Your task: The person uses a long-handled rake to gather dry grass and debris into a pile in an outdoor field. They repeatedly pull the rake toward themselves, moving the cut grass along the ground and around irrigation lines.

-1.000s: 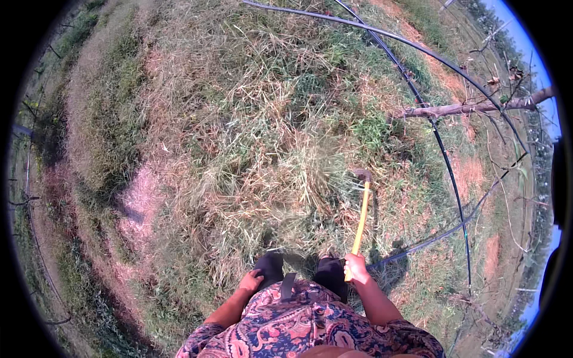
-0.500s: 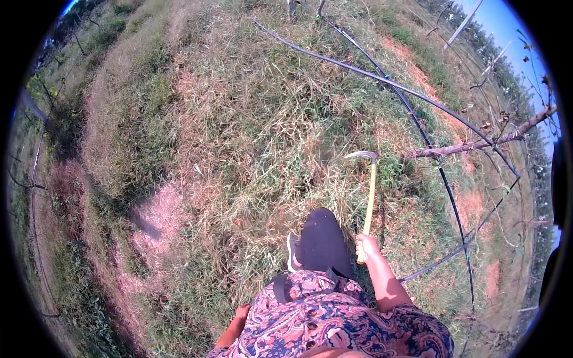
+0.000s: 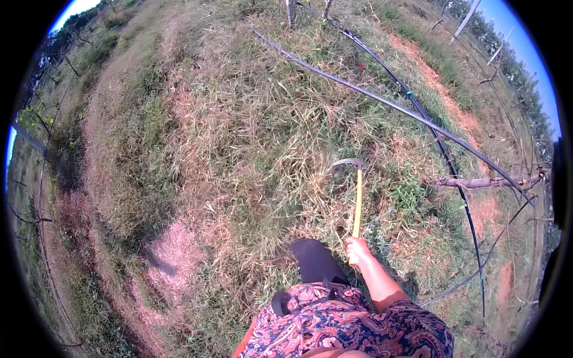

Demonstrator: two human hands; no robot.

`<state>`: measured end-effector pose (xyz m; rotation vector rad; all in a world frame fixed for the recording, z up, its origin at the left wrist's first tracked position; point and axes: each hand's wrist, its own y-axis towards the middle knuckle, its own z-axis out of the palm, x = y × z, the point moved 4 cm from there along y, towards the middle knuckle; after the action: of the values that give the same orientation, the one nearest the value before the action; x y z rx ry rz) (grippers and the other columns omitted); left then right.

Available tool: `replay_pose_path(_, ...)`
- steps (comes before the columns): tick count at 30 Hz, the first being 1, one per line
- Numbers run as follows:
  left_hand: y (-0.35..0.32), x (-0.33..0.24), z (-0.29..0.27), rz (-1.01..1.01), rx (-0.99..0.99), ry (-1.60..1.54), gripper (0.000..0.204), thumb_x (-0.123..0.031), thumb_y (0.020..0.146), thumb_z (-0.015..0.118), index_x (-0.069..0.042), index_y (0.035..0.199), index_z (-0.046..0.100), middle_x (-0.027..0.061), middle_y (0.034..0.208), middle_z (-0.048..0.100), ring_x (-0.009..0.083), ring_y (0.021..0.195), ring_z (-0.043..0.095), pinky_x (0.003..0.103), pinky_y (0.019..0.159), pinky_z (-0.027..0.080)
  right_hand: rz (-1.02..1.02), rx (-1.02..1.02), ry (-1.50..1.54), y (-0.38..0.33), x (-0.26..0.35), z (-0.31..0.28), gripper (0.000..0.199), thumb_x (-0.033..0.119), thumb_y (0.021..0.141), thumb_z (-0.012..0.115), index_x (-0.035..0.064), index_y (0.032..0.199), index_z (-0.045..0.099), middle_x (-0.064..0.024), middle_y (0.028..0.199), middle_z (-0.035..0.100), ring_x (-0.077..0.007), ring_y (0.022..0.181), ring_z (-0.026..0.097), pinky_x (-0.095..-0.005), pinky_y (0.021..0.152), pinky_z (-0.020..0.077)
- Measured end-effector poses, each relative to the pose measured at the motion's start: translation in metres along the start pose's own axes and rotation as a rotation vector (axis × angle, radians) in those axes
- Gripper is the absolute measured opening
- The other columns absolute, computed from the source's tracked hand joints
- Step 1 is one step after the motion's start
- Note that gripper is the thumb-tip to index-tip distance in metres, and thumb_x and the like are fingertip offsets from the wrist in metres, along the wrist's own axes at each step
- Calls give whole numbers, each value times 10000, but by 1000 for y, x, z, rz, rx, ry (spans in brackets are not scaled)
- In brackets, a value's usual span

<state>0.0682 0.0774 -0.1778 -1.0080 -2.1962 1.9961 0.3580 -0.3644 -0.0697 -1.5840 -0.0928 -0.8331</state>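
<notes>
My right hand (image 3: 357, 249) grips the lower end of a sickle (image 3: 357, 200) with a long yellow handle. Its curved grey blade (image 3: 348, 162) hooks to the left over dry, tangled grass (image 3: 268, 137). The tool points straight ahead of me, away from my body. A dark trouser leg (image 3: 313, 261) steps forward just left of the hand. My left hand is hidden; only a sliver of that arm (image 3: 246, 343) shows beside my patterned garment (image 3: 346, 325) at the lower edge.
Black irrigation hoses (image 3: 441, 149) and a thin pipe (image 3: 388, 104) run diagonally across the grass on the right. A bare fallen branch (image 3: 483, 181) lies to the right. Reddish bare soil (image 3: 173, 256) sits at the lower left. Posts stand at the far top.
I have stepped forward along the grass, one leg swinging ahead. The sickle has moved up and forward with my right hand. My left hand, visible a second ago, has dropped from view.
</notes>
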Motion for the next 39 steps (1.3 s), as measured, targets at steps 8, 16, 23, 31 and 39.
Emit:
replay_pose_path(8,78,-124,-81,42,23,-252,476,-271,870,548,6,1255,518,153,1103,627,224,1007,603,300,884,458,-48,-131,390,200,195,31,176,140,797,548,120,687,412,-1,512,398,-130,410,415,-288,372,369)
replay_pose_path(16,51,-296,-109,-212,-134,-574,312,-134,888,578,-29,1181,553,45,905,624,122,719,559,259,621,471,53,-19,644,376,307,219,189,173,820,567,114,726,413,8,530,394,-144,414,410,-316,387,378)
replay_pose_path(23,60,-347,-162,-35,-408,-362,263,-103,880,579,7,1119,573,71,948,634,122,779,581,259,713,485,277,63,-240,165,66,313,189,94,757,597,21,888,481,-46,541,488,-170,422,502,-335,358,406)
replay_pose_path(31,116,-500,-214,344,-477,705,408,-291,790,654,-134,1162,597,147,1343,454,355,1253,390,473,1028,327,103,71,-429,202,202,132,127,82,769,579,51,843,480,-36,607,509,-144,427,487,-319,366,409)
replay_pose_path(39,203,-472,-229,-65,27,1109,700,-574,774,590,-315,1388,375,105,1540,110,346,1407,125,565,1055,269,-45,-198,392,239,296,65,127,133,796,547,107,754,430,0,573,421,-122,424,425,-291,372,377)
